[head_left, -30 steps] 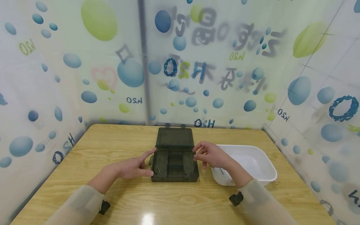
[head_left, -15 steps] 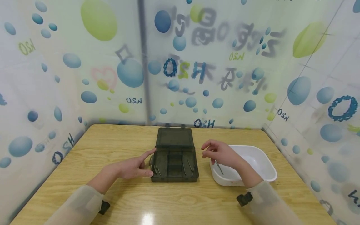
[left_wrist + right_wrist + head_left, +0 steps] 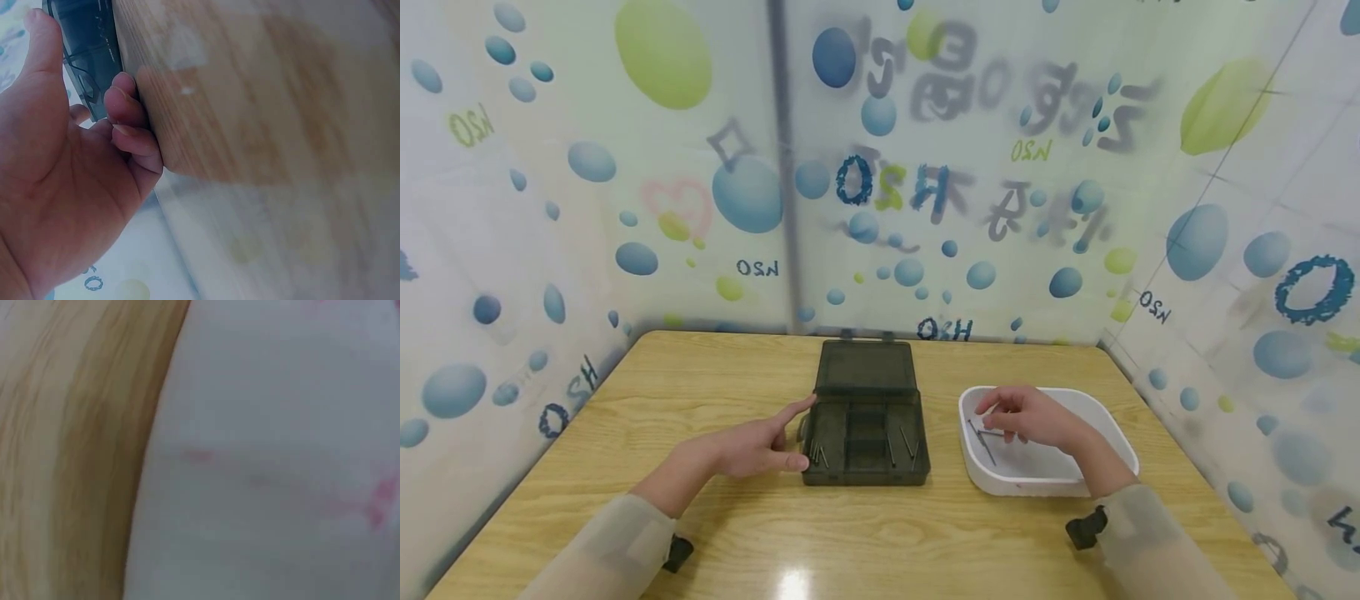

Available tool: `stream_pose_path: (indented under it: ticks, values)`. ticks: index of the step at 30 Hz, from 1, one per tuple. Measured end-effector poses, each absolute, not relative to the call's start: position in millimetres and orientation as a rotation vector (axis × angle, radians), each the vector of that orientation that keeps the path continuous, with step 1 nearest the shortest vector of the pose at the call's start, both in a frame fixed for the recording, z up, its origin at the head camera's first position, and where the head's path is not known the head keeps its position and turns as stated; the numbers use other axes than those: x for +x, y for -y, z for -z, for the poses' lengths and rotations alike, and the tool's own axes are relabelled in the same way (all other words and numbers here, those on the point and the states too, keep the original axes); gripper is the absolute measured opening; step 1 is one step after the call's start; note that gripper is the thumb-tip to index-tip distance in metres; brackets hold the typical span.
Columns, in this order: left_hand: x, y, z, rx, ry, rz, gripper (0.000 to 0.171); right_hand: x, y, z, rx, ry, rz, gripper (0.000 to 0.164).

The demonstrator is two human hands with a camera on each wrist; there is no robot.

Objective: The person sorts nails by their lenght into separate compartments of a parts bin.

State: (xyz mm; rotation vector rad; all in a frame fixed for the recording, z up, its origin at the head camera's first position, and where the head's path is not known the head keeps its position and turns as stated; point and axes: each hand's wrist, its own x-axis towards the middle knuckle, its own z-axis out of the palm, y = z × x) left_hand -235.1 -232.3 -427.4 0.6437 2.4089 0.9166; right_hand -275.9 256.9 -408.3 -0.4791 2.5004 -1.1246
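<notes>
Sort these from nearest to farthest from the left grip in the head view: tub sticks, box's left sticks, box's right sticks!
1. Left sticks: dark box, left side, by the left grip.
2. Right sticks: same box, right side.
3. Tub sticks: in the white tub, farthest right.

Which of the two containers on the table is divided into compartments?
The dark box, touched by the left hand: dividers split its inside, and its lid is open. The white tub, under the right hand, shows no dividers.

The box (image 3: 867, 418) is dark, tray (image 3: 1030, 485) white, walls (image 3: 880, 200) dotted.
</notes>
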Motion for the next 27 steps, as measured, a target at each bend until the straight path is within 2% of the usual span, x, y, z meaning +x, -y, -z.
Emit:
stream_pose_path:
  ticks: [10, 27]
  values:
    - [-236, 232, 429, 0.648, -2.411, -0.914, 0.104, -279, -283, 422, -0.399, -2.505, 1.023, 0.021]
    - [-236, 231, 429, 0.642, -2.42, -0.906, 0.103, -279, -278, 431, -0.329, -2.562, 0.92, 0.016]
